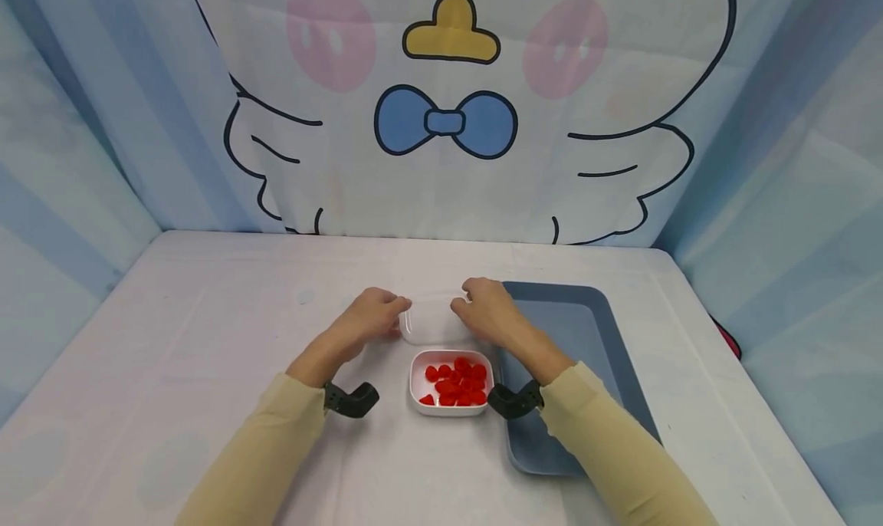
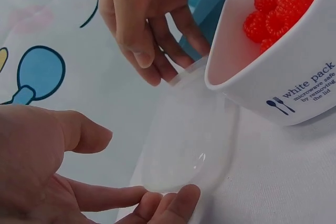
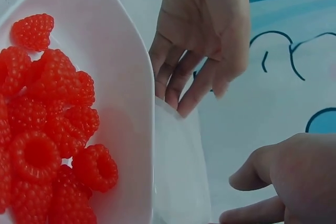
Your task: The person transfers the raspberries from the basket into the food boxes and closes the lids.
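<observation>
A clear plastic lid lies on the table just beyond a white plastic container of red raspberries. My left hand is at the lid's left end. In the left wrist view its fingertips touch the lid's edge, while the thumb stands apart. On the opposite end, my right hand has extended fingers at the lid's edge, its thumb also away from the plastic. Small lettering and a fork and spoon mark the container's side in the left wrist view.
A blue-grey tray lies to the right, partly under my right forearm. The white-covered table ends at a curtain with a cartoon bird print, and more curtains hang at both sides.
</observation>
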The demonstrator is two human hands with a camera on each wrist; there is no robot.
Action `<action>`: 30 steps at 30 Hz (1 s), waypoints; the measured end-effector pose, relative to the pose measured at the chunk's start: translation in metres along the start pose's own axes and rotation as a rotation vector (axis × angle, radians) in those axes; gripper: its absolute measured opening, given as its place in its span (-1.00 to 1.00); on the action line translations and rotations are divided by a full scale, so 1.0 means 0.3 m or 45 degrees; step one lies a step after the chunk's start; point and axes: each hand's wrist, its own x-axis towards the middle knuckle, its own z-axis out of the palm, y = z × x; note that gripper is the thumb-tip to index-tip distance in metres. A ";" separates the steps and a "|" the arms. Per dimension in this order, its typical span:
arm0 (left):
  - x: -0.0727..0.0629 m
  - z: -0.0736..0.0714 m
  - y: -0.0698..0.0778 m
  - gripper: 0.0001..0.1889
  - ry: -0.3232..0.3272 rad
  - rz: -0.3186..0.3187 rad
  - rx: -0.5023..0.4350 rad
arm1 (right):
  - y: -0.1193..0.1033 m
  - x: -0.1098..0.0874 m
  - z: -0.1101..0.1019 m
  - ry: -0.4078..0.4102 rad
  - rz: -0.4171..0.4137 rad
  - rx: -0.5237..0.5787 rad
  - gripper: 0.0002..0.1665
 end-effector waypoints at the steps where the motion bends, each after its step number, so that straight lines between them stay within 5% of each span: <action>1: 0.000 -0.002 0.000 -0.44 0.001 0.010 -0.018 | 0.004 0.000 -0.003 0.021 -0.017 0.013 -0.48; 8: 0.002 -0.022 -0.008 -0.52 0.005 0.049 -0.100 | 0.031 -0.001 -0.024 0.090 -0.114 0.095 -0.57; 17: -0.007 -0.040 -0.004 -0.55 0.066 0.113 -0.171 | 0.051 -0.008 -0.055 0.109 -0.069 0.271 -0.58; 23: -0.012 -0.049 -0.003 -0.50 0.080 0.160 -0.246 | 0.077 -0.008 -0.062 0.037 -0.030 0.495 -0.56; 30: -0.024 -0.063 -0.015 -0.50 0.001 0.249 -0.318 | 0.105 -0.022 -0.077 -0.089 -0.048 0.731 -0.52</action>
